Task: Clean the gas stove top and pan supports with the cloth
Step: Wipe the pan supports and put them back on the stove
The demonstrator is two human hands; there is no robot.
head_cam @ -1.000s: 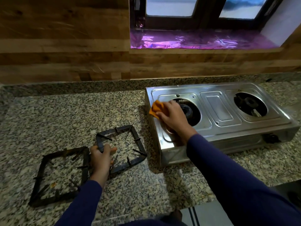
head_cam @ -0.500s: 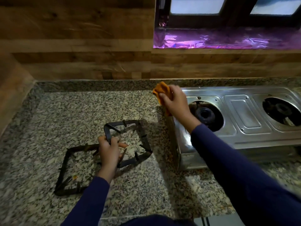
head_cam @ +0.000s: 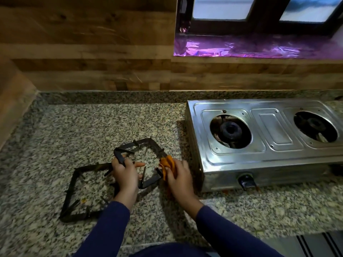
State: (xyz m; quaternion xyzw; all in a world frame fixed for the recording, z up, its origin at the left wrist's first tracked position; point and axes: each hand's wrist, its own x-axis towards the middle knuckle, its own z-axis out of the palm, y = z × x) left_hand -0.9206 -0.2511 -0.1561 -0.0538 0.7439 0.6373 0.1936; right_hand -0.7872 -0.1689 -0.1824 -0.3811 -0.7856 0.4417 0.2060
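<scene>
My left hand (head_cam: 125,173) grips the pan support (head_cam: 146,140), nine o'clock of the stove (head_cam: 278,162); my right hand (head_cam: 181,180) pinches the cloth (head_cam: 167,163) onto its three-o'clock bar. I'd brace firmly, rubbing each prong.

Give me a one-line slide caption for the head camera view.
Left hand grips a black pan support while the right hand holds an orange cloth against it, beside the stove.

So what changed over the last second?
The right hand carried the orange cloth off the stove top, leftward onto the pan support beside it. The left hand kept its grip on that support; the second support stayed on the counter.
</scene>
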